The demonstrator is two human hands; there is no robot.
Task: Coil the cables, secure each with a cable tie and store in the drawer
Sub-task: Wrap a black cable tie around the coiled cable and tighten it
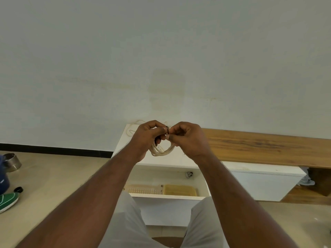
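A coiled white cable (162, 152) hangs in a loop between my two hands, above the white cabinet top (179, 159). My left hand (146, 138) grips the coil's upper part with curled fingers. My right hand (188, 139) pinches a small dark cable tie (167, 130) wrapped at the coil's top. Another loose white cable (131, 130) lies at the cabinet's back left corner, partly hidden by my left hand. Below, the white drawer (166, 196) stands pulled out, holding a perforated cream tray (143, 189) and a yellow box (180, 189).
A wooden shelf (268, 147) runs to the right along the wall. On the floor at left are a metal bowl (11, 161), a blue object (3, 179), a green shoe (8, 201) and a black cap (18, 189). My knees are in front of the drawer.
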